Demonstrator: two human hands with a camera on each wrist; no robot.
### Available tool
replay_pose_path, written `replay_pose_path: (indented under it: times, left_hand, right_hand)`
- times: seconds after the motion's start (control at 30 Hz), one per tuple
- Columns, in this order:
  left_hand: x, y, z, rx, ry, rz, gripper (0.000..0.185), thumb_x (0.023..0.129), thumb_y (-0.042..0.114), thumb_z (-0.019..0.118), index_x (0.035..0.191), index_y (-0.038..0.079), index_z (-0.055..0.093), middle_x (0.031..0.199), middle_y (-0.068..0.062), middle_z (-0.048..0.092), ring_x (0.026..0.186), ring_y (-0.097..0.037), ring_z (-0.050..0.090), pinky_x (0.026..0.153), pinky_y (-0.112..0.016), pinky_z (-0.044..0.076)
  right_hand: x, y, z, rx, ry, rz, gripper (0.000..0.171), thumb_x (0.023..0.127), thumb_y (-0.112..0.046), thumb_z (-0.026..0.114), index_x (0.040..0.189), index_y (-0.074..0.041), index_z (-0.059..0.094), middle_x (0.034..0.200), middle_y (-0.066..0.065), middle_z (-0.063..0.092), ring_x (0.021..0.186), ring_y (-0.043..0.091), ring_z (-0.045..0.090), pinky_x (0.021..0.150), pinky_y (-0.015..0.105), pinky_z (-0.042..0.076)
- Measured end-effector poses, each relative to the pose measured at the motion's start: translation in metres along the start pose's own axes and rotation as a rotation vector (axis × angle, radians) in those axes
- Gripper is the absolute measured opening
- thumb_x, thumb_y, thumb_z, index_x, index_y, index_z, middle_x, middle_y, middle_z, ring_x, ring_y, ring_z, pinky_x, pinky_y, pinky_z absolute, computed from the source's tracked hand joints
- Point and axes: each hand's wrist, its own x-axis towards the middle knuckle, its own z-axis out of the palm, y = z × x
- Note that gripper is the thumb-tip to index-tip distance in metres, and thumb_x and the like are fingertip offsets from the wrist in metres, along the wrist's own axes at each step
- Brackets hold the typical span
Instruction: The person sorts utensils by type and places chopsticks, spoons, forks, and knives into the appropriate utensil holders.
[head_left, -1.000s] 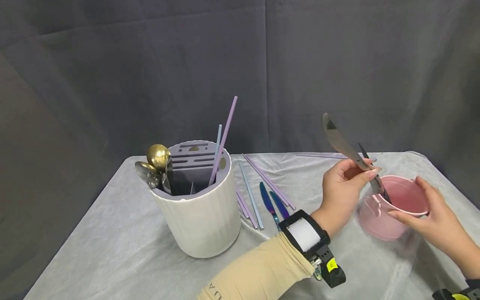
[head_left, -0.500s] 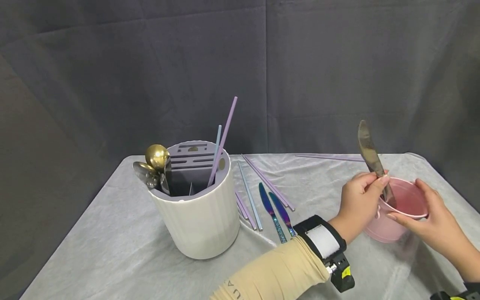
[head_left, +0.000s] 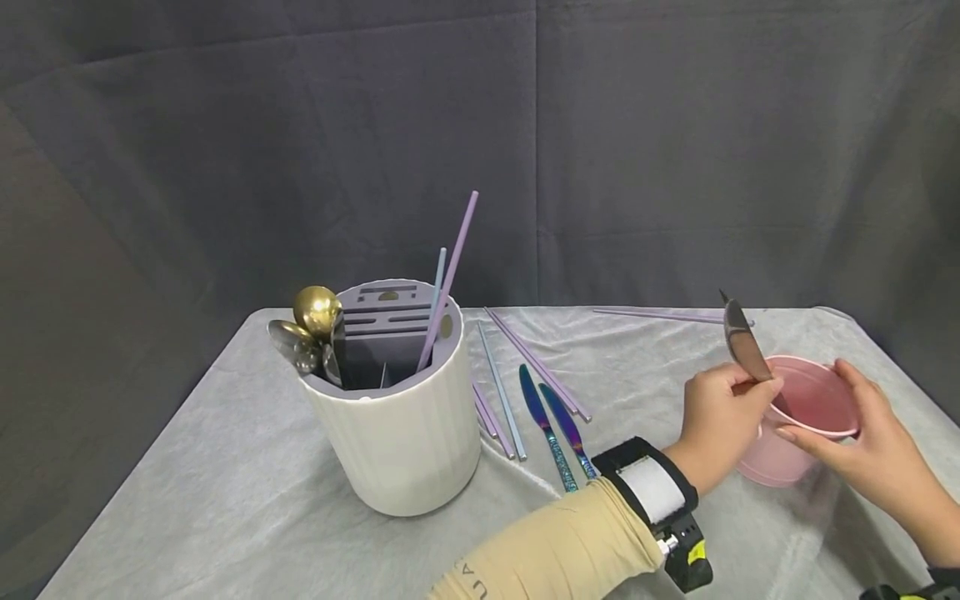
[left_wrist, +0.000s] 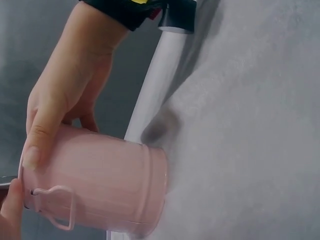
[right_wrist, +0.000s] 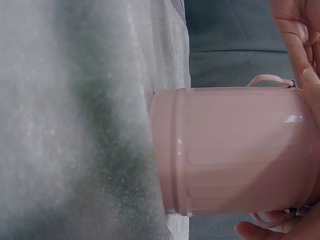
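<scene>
My left hand (head_left: 723, 421) pinches a silver table knife (head_left: 742, 342) between thumb and fingers, its lower end inside the mouth of a small pink bucket (head_left: 817, 396). A second dark tip shows behind the blade; whether it belongs to another knife in the same grip I cannot tell. Around the bucket's rim, my right hand (head_left: 873, 450) holds it with the thumb in front and fingers at the far side. The bucket (left_wrist: 100, 180) stands on the cloth, with a wire-like side handle (left_wrist: 70, 210) showing in the left wrist view. The knife's lower end is hidden.
A white utensil holder (head_left: 405, 458) stands left of centre, with spoons (head_left: 317, 312) and chopsticks (head_left: 453, 267) in it. Several loose chopsticks (head_left: 528, 358) and two iridescent knives (head_left: 534, 398) lie between it and my left arm. More chopsticks (head_left: 660, 316) lie along the back edge.
My left hand has moved right and then slightly down, bringing the knife to the bucket and lower into it. My right hand keeps its hold on the rim.
</scene>
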Motion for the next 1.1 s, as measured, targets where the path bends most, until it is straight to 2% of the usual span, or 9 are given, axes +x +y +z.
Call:
replay_pose_path:
  times: [0.2,0.3,0.4,0.67,0.77,0.83,0.9,0.97,1.1]
  left_hand:
    - [0.006,-0.001,-0.002,0.246,-0.076,0.1,0.003,0.082,0.007,0.078,0.083,0.006,0.075,0.08,0.004,0.072,0.069,0.016,0.051,0.062,-0.001,0.039]
    - [0.008,-0.001,-0.004,0.382,-0.144,0.19,0.009,0.083,0.01,0.078,0.092,0.01,0.076,0.084,0.006,0.072,0.073,0.015,0.054,0.065,0.001,0.037]
    - [0.01,-0.001,-0.005,0.445,-0.181,0.227,0.021,0.083,0.011,0.078,0.103,0.012,0.075,0.087,0.008,0.072,0.075,0.015,0.054,0.066,0.002,0.036]
    - [0.009,-0.003,-0.004,0.285,-0.162,0.172,0.024,0.084,0.004,0.075,0.108,0.006,0.072,0.087,0.003,0.07,0.075,0.014,0.051,0.069,0.0,0.039]
    - [0.006,-0.005,-0.008,0.25,-0.146,0.17,0.022,0.086,0.003,0.073,0.108,0.005,0.071,0.089,0.002,0.069,0.081,0.012,0.054,0.071,-0.001,0.04]
    - [0.005,-0.006,-0.013,0.234,-0.129,0.159,0.021,0.086,0.003,0.072,0.107,0.004,0.07,0.089,0.001,0.069,0.084,0.01,0.056,0.071,-0.001,0.04]
    - [0.004,-0.006,-0.021,0.223,-0.12,0.143,0.021,0.087,0.004,0.072,0.107,0.003,0.069,0.089,0.0,0.068,0.085,0.008,0.058,0.07,-0.002,0.04]
    - [0.004,-0.007,-0.03,0.219,-0.123,0.127,0.021,0.087,0.004,0.072,0.107,0.002,0.069,0.089,0.0,0.068,0.085,0.006,0.058,0.07,-0.003,0.04]
    - [-0.002,-0.01,-0.056,0.216,-0.148,0.049,0.019,0.086,0.003,0.072,0.105,0.0,0.069,0.086,-0.003,0.069,0.077,0.005,0.057,0.069,-0.005,0.042]
  right_hand:
    - [0.001,0.0,-0.001,0.036,-0.003,-0.004,0.099,0.082,-0.014,0.077,0.15,0.011,0.009,0.141,0.046,0.021,0.124,0.058,0.025,0.11,0.021,0.009]
    - [0.001,0.0,0.0,0.044,0.0,-0.008,0.099,0.082,-0.013,0.077,0.15,0.011,0.009,0.141,0.046,0.022,0.126,0.057,0.024,0.115,0.045,0.007]
    - [0.0,0.001,0.0,0.042,0.001,-0.007,0.099,0.082,-0.012,0.077,0.15,0.011,0.008,0.139,0.046,0.024,0.124,0.057,0.025,0.114,0.049,0.008]
    - [-0.001,0.001,0.0,0.046,-0.012,-0.004,0.099,0.083,-0.011,0.076,0.149,0.012,0.006,0.137,0.048,0.023,0.121,0.061,0.026,0.107,0.064,0.009]
    - [-0.002,0.001,0.0,0.039,-0.006,-0.009,0.099,0.083,-0.011,0.077,0.149,0.012,0.007,0.136,0.047,0.026,0.119,0.059,0.028,0.115,0.033,0.012]
    - [-0.002,0.001,0.001,0.034,0.008,-0.019,0.099,0.082,-0.01,0.078,0.149,0.012,0.01,0.135,0.047,0.028,0.118,0.056,0.029,0.105,0.013,0.012]
    - [-0.002,0.001,0.0,0.028,0.019,-0.022,0.098,0.081,-0.01,0.078,0.15,0.011,0.011,0.135,0.046,0.029,0.119,0.054,0.029,0.092,0.003,0.011]
    - [-0.002,0.001,0.0,0.028,0.027,-0.019,0.098,0.081,-0.011,0.078,0.149,0.011,0.012,0.135,0.046,0.03,0.122,0.053,0.028,0.099,0.007,0.011]
    - [0.0,0.0,0.0,0.036,0.015,-0.001,0.099,0.082,-0.013,0.078,0.15,0.011,0.01,0.137,0.047,0.026,0.128,0.055,0.024,0.116,0.037,0.008]
